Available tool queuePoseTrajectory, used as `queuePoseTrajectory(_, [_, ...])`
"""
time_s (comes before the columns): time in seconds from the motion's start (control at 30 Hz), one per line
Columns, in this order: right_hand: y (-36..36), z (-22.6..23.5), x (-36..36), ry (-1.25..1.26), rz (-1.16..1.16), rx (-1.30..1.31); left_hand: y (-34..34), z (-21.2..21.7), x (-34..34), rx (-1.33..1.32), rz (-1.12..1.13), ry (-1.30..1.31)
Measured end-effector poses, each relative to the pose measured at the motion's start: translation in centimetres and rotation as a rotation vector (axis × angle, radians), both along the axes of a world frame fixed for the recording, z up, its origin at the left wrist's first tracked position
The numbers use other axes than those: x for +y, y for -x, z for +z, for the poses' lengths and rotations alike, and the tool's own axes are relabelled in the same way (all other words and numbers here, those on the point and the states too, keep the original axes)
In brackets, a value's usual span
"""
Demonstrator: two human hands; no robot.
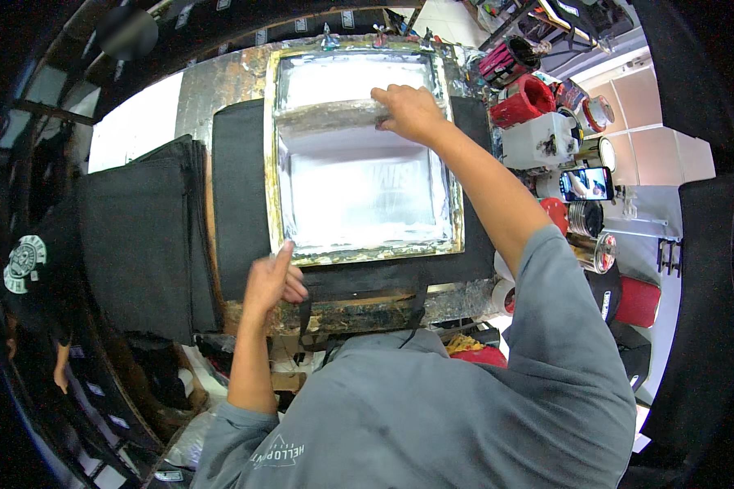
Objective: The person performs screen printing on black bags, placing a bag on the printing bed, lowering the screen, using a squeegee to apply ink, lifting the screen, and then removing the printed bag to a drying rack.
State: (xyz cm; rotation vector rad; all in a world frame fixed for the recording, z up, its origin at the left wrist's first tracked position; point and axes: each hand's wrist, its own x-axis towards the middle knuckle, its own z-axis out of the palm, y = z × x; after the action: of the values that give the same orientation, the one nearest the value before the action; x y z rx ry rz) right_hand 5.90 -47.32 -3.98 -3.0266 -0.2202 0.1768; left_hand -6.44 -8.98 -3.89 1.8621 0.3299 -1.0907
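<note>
A screen-printing frame (271, 175) with a pale mesh and paint-stained edges lies on a black fabric bag (240, 204), whose strap hangs over the near table edge. Across the upper part of the mesh rests a squeegee (326, 116) with a worn wooden bar. My right hand (412, 112) is closed over the right part of that bar, arm stretched forward. At the frame's near left corner is my left hand (276, 283), thumb pointing up by the edge and fingers apart, loosely bent, holding nothing.
Left of the frame lies a stack of black fabric bags (134, 236). Along the right edge stand a red paint can (523, 101), a white jug (538, 140), several other cans and a lit phone (585, 184). Clamps (379, 37) line the far edge. Another person (45, 277) is at far left.
</note>
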Motion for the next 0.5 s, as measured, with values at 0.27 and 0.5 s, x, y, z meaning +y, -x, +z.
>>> queuePoseTrajectory(0.27, [0.8, -3.8, 0.9, 0.065, -0.014, -0.227, -17.0, -3.9, -11.6, -1.647, -0.484, -0.446])
queuePoseTrajectory(0.5, [7.5, -4.6, 3.1, 0.051, 0.018, -0.329, -12.1, -5.9, -10.0, -1.485, -0.556, -0.460])
